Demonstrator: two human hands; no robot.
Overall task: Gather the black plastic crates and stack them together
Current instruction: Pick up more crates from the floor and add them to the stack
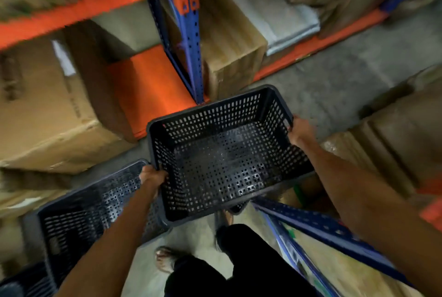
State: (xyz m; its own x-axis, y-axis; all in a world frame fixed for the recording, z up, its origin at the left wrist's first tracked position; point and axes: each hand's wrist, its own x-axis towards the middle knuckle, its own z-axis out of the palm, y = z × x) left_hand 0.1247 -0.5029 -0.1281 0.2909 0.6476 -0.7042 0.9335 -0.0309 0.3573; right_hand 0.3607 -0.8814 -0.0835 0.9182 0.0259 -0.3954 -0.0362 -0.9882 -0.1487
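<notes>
An empty black perforated plastic crate (222,153) is held in the air in front of me, tilted slightly. My left hand (151,176) grips its near-left rim. My right hand (299,130) grips its right rim. A second black crate (83,215) stands on the floor at the lower left, partly hidden behind my left forearm. The corner of another dark crate (21,282) shows at the bottom left edge.
Orange-and-blue shelving (189,40) loaded with cardboard boxes (45,105) stands ahead and to the left. More boxes (392,138) and a blue rack post (318,225) lie on the right. My legs and feet (165,258) stand on the concrete aisle floor (334,81).
</notes>
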